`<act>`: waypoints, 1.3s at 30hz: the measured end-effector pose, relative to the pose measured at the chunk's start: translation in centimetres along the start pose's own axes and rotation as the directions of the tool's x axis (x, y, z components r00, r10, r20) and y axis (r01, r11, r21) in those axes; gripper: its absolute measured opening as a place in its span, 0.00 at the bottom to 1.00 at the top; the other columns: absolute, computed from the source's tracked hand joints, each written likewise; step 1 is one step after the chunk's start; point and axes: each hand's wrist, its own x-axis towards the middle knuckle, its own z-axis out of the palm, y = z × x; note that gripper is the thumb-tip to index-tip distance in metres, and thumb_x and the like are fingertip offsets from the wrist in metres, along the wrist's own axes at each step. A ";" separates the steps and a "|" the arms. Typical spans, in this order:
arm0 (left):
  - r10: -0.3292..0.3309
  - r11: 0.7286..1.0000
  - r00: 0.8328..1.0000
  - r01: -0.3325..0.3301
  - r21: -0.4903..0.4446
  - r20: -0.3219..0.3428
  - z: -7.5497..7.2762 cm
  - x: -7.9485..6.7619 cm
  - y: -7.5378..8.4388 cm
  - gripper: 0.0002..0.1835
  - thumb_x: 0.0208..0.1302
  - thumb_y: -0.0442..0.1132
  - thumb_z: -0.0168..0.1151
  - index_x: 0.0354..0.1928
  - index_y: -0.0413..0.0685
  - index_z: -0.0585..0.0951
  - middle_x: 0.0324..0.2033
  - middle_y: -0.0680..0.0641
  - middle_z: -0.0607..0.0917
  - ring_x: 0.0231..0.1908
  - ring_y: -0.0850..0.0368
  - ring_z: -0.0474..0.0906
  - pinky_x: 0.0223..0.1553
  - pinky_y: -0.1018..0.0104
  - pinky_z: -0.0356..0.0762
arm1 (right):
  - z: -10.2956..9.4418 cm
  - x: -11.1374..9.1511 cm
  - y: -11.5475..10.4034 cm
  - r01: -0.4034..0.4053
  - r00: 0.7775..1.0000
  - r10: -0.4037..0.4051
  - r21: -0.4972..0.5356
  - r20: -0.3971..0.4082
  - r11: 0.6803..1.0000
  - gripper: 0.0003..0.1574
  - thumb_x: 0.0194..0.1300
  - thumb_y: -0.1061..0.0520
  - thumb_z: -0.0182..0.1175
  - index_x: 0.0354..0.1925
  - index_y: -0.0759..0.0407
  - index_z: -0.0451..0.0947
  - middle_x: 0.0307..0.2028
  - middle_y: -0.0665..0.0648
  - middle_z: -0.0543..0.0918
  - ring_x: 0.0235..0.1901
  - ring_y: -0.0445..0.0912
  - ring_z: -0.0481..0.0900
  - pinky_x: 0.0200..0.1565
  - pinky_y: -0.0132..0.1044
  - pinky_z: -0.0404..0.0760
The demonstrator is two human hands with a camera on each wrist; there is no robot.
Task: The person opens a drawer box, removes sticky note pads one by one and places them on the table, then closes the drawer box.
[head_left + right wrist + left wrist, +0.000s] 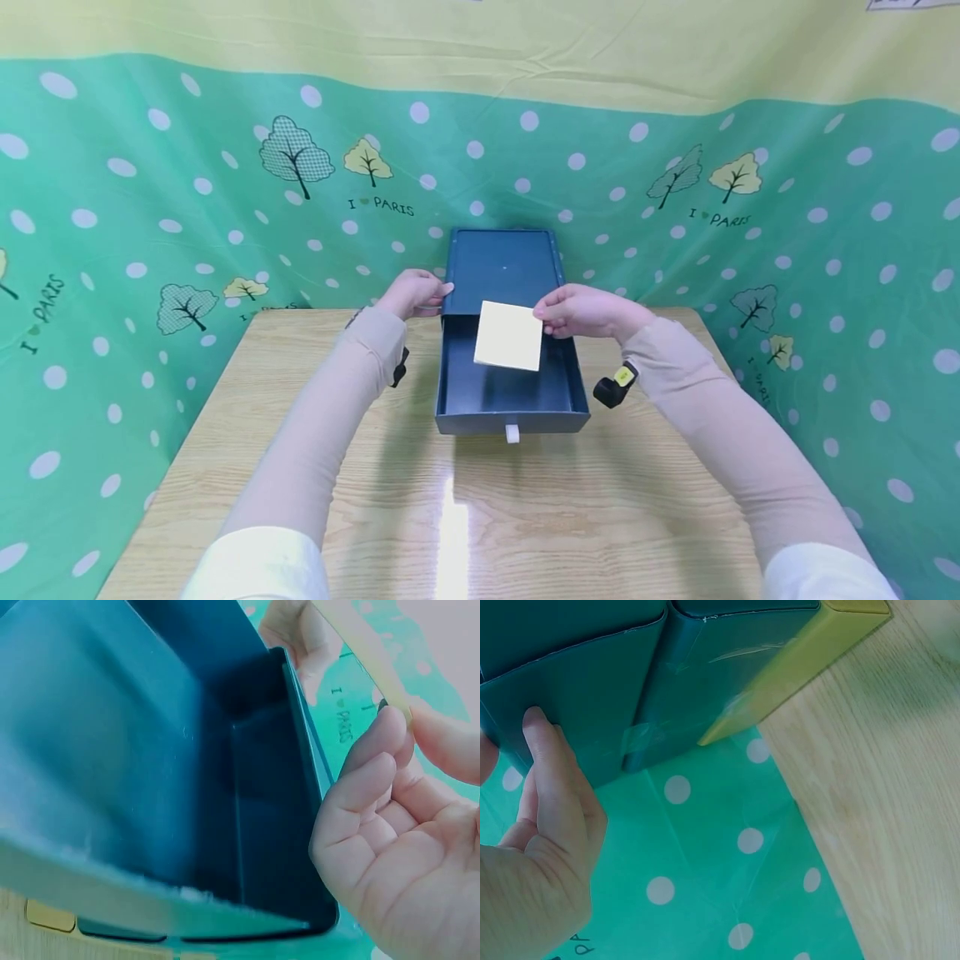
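Observation:
A dark blue drawer box [506, 267] stands at the far side of the table, its drawer [480, 423] pulled out toward me. My right hand [588, 310] pinches a pale yellow square sticky note pad [508, 336] by its right edge, thumb against fingers. The pad hangs over the drawer's inside and hides part of its floor. At the box's left side is my left hand [415, 293]. In the left wrist view its straight fingers [551, 761] press flat on the box's side wall [577, 690].
Under the open drawer are another dark compartment [705, 682] and a yellow one [802, 664]. A white pull tab [512, 433] hangs from the drawer front. Behind the wooden table [360, 500] hangs a green dotted cloth [480, 179].

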 end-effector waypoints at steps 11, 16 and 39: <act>0.010 1.000 1.000 -0.010 -0.012 0.003 0.0 -0.1 0.0 0.13 0.67 0.37 0.58 0.50 0.38 0.74 0.44 0.46 0.76 0.43 0.55 0.76 0.54 0.60 0.79 | -2.8 -1.6 1.5 0.016 0.999 -0.016 -0.001 -0.047 1.000 0.16 0.74 0.62 0.44 0.31 0.56 0.75 0.28 0.48 0.74 0.30 0.40 0.71 0.35 0.28 0.74; 0.009 1.000 1.000 -0.009 -0.007 0.006 0.0 -0.2 0.0 0.13 0.67 0.38 0.58 0.49 0.38 0.74 0.45 0.46 0.76 0.44 0.55 0.76 0.54 0.60 0.79 | -4.3 -2.5 2.6 0.033 0.997 -0.035 -0.027 -0.067 0.999 0.13 0.74 0.61 0.44 0.35 0.57 0.75 0.29 0.48 0.75 0.32 0.41 0.70 0.37 0.29 0.73; 0.003 1.000 1.000 -0.003 -0.014 0.009 0.0 -0.3 0.0 0.10 0.67 0.39 0.58 0.45 0.41 0.75 0.46 0.47 0.76 0.43 0.56 0.77 0.53 0.61 0.79 | -9.6 -5.0 8.6 0.031 0.994 -0.026 0.049 -0.103 0.998 0.12 0.75 0.58 0.43 0.37 0.52 0.73 0.30 0.44 0.76 0.33 0.36 0.72 0.38 0.26 0.75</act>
